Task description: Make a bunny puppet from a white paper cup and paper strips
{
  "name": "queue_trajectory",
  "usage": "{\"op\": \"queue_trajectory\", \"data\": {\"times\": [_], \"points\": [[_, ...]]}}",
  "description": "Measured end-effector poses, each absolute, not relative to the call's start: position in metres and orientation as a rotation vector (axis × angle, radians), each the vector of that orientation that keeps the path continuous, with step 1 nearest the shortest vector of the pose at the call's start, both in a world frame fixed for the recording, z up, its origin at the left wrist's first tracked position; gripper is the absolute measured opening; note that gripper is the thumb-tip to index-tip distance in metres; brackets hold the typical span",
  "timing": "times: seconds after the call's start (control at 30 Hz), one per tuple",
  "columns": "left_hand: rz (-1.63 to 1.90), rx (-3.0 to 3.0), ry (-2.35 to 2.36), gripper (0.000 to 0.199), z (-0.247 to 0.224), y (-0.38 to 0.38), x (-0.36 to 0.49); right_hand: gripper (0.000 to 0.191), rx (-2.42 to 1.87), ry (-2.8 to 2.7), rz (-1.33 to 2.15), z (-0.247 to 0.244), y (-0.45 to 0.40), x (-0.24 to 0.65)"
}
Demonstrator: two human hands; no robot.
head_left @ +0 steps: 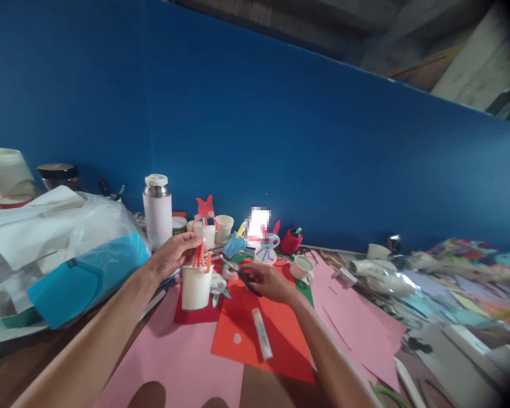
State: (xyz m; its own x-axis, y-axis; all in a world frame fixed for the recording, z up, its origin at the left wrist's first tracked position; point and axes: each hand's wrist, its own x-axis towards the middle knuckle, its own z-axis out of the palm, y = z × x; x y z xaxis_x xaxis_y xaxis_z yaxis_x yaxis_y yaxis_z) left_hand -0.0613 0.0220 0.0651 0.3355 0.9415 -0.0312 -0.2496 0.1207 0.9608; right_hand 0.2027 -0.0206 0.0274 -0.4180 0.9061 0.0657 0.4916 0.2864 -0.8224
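Note:
My left hand (182,249) pinches the top of the orange paper strips (200,258) that rise from a white paper cup (196,288). The cup stands upright on dark red paper. My right hand (270,280) is closed round the handles of a pair of scissors (243,275), whose blades point left towards the cup. A white fish-like paper cutout (219,287) with green fins sits against the cup's right side. On the orange-red paper (280,334) in front lie a clear glue stick (262,334) and a small pale disc (237,338).
Behind stand a white thermos (157,215), a cup with a red paper animal (204,209), a cup with a rabbit-like cutout (267,249) and a red pot (292,241). A plastic bag of paper (89,249) fills the left. Pink sheets (357,323) and piled scraps (463,283) lie right.

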Motion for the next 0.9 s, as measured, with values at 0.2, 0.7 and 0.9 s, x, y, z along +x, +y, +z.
{"op": "queue_trajectory", "data": {"times": [0.2, 0.7, 0.9], "points": [[1.013, 1.079, 0.846, 0.015, 0.070, 0.019, -0.060, 0.037, -1.396, -2.321, 0.744, 0.037, -0.020, 0.237], [1.089, 0.969, 0.817, 0.008, 0.070, 0.021, -0.065, 0.037, -1.640, -2.535, 0.725, 0.039, -0.018, 0.263], [1.131, 0.895, 0.848, 0.010, 0.071, 0.024, -0.067, 0.038, -1.618, -2.517, 0.600, 0.033, -0.017, 0.263]]}}
